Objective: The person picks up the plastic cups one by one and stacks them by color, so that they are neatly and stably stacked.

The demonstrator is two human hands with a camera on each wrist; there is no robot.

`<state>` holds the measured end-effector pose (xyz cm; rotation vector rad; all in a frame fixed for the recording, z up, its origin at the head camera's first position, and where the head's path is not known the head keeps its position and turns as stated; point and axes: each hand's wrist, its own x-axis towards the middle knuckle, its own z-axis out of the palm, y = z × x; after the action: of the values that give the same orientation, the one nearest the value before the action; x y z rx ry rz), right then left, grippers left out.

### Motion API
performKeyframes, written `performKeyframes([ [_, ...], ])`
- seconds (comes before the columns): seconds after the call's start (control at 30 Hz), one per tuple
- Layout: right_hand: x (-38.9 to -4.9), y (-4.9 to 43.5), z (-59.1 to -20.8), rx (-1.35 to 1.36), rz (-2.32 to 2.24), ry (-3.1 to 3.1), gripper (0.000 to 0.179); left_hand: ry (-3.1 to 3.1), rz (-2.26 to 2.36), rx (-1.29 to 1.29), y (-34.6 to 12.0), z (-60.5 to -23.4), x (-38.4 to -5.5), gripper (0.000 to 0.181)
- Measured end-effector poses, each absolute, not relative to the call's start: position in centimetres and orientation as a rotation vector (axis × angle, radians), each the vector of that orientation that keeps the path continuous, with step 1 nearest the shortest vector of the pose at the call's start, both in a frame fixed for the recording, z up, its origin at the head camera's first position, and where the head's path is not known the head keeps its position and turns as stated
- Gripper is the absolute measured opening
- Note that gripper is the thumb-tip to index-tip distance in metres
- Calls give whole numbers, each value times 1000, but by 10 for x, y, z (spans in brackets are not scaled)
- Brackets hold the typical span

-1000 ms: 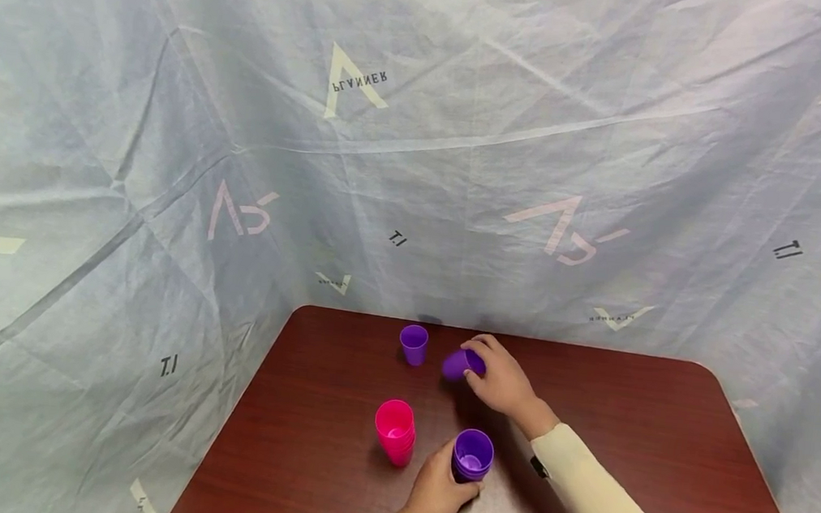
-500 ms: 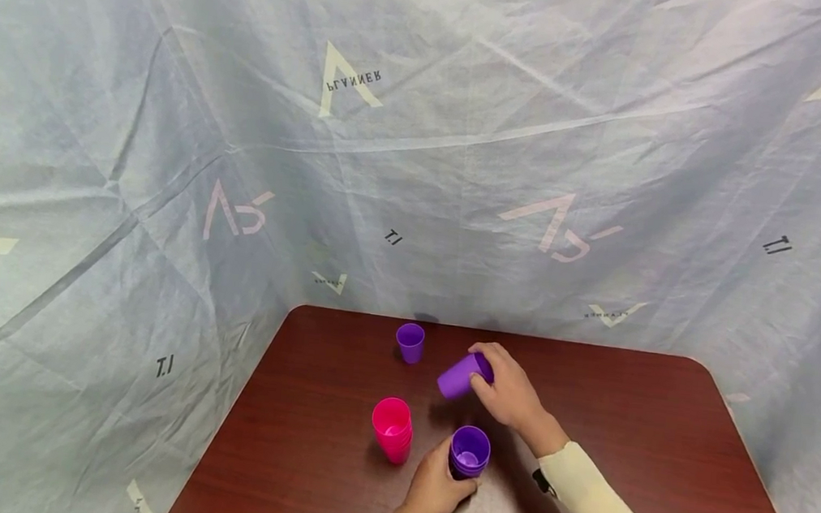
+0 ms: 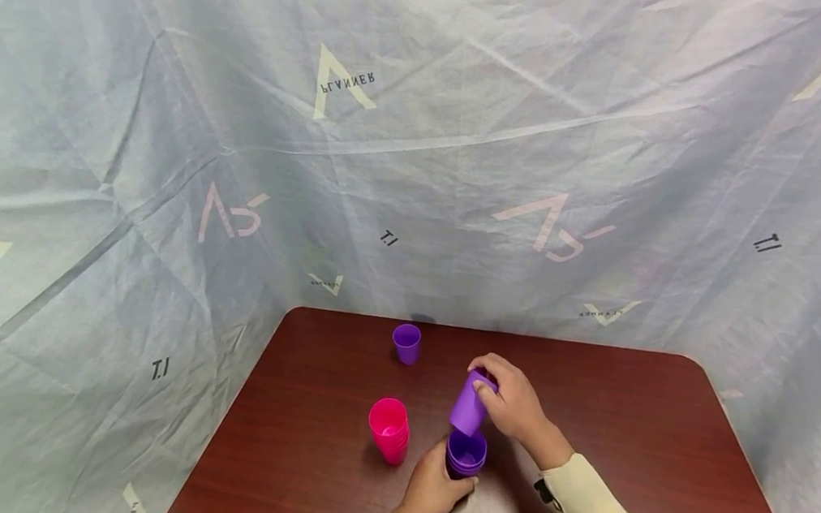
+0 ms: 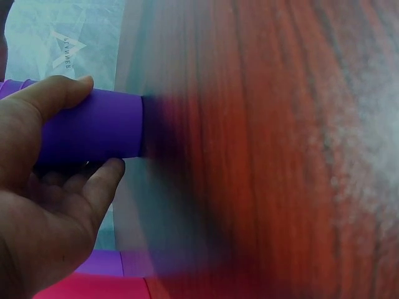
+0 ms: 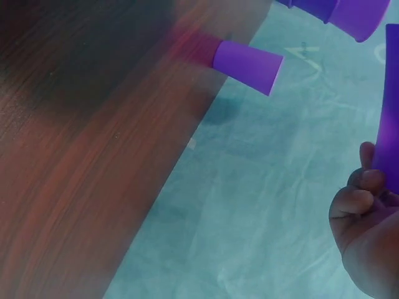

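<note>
My left hand (image 3: 430, 486) grips an upright stack of purple cups (image 3: 465, 467) near the table's front. In the left wrist view its thumb and fingers wrap round the stack's side (image 4: 100, 128). Just above that stack, my right hand (image 3: 515, 400) holds a single purple cup (image 3: 467, 408) at its rim end. The cup is tilted, bottom pointing down, and its base overlaps the stack's mouth in the head view. Along the right edge of the right wrist view, the held cup (image 5: 389, 118) shows with curled fingers beside it.
Left of the purple stack stands a stack of pink cups (image 3: 389, 434). One more purple cup (image 3: 407, 344) is upright near the back edge of the brown wooden table (image 3: 587, 419). A grey printed cloth (image 3: 418, 167) hangs behind and beside the table.
My right hand has brought its purple cup from the table's back toward the front, turning it from lying sideways to bottom-down over the stack. My left hand keeps its grip on the stack.
</note>
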<state>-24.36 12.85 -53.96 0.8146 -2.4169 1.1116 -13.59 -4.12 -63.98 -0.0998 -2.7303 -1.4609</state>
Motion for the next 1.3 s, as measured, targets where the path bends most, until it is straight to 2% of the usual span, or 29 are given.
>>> performKeyframes([
  [0.1,-241,130,-541,877,1089,-2385,24,-2726,-1470,-111,-41,-639,-136,61],
  [0.43,-234,131,-547,1033,1096,-2341,32,-2676,-1503,-172,-42,-639,-136,70],
  [0.77,-222,123,-554,1238,1152,-2288,40,-2672,-1483,-172,-43,-643,-136,59],
  [0.93,-212,116,-562,1234,1137,-2340,43,-2672,-1471,-212,-44,-643,-134,62],
  [1.3,-200,112,-576,1192,1054,-2392,46,-2645,-1456,-240,-45,-644,-132,55],
])
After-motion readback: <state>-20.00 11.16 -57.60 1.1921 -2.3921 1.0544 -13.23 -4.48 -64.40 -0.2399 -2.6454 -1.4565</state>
